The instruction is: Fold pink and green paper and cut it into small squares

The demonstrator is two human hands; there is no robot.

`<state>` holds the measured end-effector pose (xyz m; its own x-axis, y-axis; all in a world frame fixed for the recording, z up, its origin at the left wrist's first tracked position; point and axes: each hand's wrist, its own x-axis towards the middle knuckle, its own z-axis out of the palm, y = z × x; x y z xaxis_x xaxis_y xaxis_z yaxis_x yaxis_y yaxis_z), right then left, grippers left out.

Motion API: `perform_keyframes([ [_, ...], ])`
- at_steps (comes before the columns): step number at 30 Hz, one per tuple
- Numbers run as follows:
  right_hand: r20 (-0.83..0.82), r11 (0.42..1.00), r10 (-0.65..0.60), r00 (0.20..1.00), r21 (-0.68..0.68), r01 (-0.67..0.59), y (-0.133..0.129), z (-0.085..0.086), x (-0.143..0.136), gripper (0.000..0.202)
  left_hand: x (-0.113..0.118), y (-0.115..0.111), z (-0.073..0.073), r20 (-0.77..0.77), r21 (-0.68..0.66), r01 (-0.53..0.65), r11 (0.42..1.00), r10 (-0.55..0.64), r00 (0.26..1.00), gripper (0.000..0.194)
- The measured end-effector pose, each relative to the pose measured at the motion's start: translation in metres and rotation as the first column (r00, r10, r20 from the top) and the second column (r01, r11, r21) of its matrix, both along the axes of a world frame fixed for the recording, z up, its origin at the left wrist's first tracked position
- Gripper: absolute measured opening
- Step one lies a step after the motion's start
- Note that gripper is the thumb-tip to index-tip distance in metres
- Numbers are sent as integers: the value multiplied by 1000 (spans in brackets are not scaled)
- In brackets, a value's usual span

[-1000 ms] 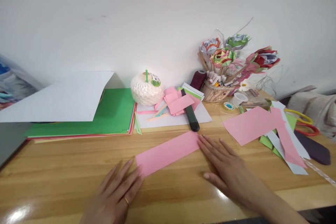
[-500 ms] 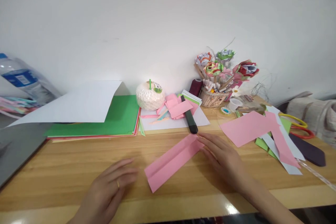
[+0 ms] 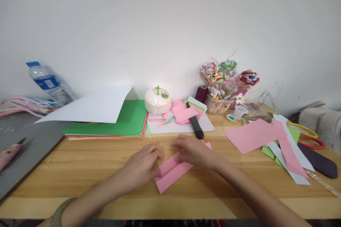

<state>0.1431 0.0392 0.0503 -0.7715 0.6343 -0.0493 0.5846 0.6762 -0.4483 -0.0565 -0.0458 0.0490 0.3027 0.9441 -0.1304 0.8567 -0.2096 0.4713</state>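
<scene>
Pink paper makes up the folded strip in front of you, lying on the wooden counter near its middle. Its long axis runs aslant: the near end points toward you and leftward, the far end away and rightward. A crease follows its length, and the far tip peeks out beyond your right hand.

Your left grip has bent fingers at the strip's near-left corner, touching it; you can't tell from this view whether thumb and finger pinch the paper. Your right grip arches over the strip's middle with curled fingers, its fingertips largely hidden, so its hold can't be told either.

Just beyond the far tip you have the rounded end of a dark handle, which lies across pink scraps. Toward you, wood shows between the strip's near end and the counter's front edge. On your right, a strip of wood separates your work from a larger pink sheet. Left and farther back, the edge of a green paper stack faces you, a curling white sheet on top. Along the wall stand a white, bumpy round object and a basket of paper flowers.
</scene>
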Motion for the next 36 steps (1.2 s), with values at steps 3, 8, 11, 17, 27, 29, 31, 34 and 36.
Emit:
perform_keyframes([
  [3, 4, 998, 59, 998, -32, -59, -3, -1, -2, 39, 0, 3, -2, 45, -19, -9, 1000, 9, 999, 6],
  [8, -41, 996, 83, 996, -41, -85, -3, 0, 1, 50, -5, 9, -8, 85, -77, -46, 996, 53, 995, 7],
  [11, -81, 999, 21, 997, -24, -23, -5, 0, 16, 57, -17, 17, -1, 130, -76, -124, 989, 133, 983, 5],
  [17, -123, 992, -119, 985, 33, 124, -13, -6, 44, 40, -19, 61, 39, 257, 88, -227, 970, 198, 946, 12],
  [27, -83, 822, -528, 845, 203, 533, 14, 3, 51, 29, 30, 97, 30, 164, 305, -107, 946, 58, 985, 17],
  [29, -53, 789, -566, 823, 254, 559, 24, 4, 45, 33, 30, 77, 26, 148, 203, 171, 964, -203, 968, 14],
  [31, -7, 766, -595, 804, 297, 570, 36, 3, 36, 37, 30, 58, 21, 128, 90, 361, 928, -370, 920, 17],
  [34, 91, 761, -612, 786, 341, 552, 52, -1, 24, 36, 31, 40, 12, 33, 70, 474, 878, -476, 879, 27],
  [36, 147, 763, -609, 780, 378, 524, 59, -2, 21, 34, 31, 35, 7, -5, 77, 478, 875, -479, 878, 20],
])
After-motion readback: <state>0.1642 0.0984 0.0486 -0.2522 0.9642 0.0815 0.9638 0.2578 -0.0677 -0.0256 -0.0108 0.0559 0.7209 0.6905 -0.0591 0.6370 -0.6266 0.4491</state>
